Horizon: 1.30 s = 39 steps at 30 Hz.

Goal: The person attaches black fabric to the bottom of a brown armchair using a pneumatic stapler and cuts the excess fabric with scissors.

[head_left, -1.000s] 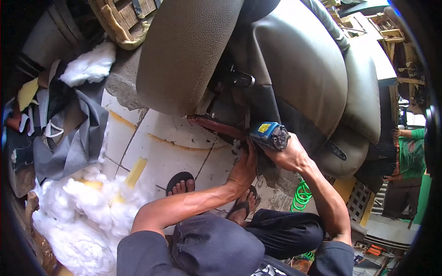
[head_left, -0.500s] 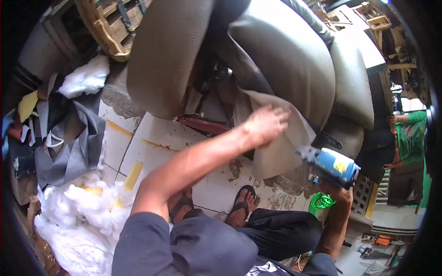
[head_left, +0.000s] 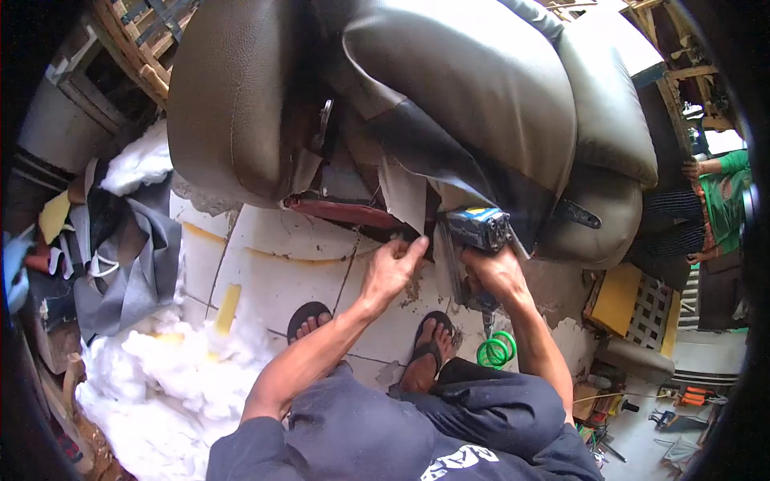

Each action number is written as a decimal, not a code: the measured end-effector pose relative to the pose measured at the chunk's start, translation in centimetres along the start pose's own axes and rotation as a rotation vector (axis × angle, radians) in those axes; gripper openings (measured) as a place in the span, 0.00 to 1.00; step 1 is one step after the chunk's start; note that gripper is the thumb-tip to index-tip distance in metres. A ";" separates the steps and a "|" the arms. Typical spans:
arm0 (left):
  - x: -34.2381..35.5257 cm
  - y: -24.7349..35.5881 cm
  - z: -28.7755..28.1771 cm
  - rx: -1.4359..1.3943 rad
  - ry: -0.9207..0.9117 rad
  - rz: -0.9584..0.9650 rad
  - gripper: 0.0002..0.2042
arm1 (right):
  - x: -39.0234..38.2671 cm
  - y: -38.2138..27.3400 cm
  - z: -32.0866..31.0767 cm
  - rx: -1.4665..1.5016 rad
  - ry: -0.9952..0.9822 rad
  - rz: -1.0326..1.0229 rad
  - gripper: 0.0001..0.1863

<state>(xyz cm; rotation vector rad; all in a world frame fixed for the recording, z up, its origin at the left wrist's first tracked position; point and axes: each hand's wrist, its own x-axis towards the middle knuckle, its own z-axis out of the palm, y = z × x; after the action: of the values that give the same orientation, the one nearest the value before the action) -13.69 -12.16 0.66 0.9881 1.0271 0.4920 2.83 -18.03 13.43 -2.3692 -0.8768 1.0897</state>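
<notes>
The left hand [head_left: 389, 276] is pinching the lower corner of a pale flap [head_left: 405, 196] between thumb and fingers, probably because the loose sheet would otherwise be sagging over the red-brown strip [head_left: 341, 212] that is lying just beyond the fingertips. The right hand [head_left: 499, 272] is wrapping its fingers around the handle of a blue power tool [head_left: 475, 228], which is sitting just above that fist, to the right of the left hand and close against the dark hanging cloth of the brown padded seat [head_left: 481, 88]. The grip is coming from below, likely so that the fist is bearing the tool's weight while the green coiled hose [head_left: 484, 351] is hanging free beneath the wrist. The tool's body is lying with its long axis roughly crosswise, its capped rear end showing on the right and its front pointing leftward, toward the flap and the left hand's side; the very tip is hiding among the cloth, so whether it is touching anything cannot be told.
</notes>
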 end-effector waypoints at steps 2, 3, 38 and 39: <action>1.5 0.5 1.2 -0.106 -0.010 0.059 0.30 | 0.2 -0.4 -0.3 -0.035 0.018 -0.028 0.21; 2.1 0.7 2.0 -0.210 -0.004 0.045 0.30 | 0.0 -1.0 -0.7 -0.107 0.015 0.010 0.24; 2.8 8.3 -3.9 0.732 0.705 0.944 0.12 | -0.7 -4.5 1.2 -0.172 -0.077 -0.094 0.21; 4.2 8.5 -4.3 0.855 0.751 0.962 0.12 | -0.6 -4.3 1.5 -0.199 -0.081 -0.110 0.21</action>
<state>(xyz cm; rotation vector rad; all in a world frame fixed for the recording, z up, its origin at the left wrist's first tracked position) -14.66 -2.87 5.28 2.1859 1.4220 1.3419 -0.30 -15.16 15.26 -2.4139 -1.1799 1.1073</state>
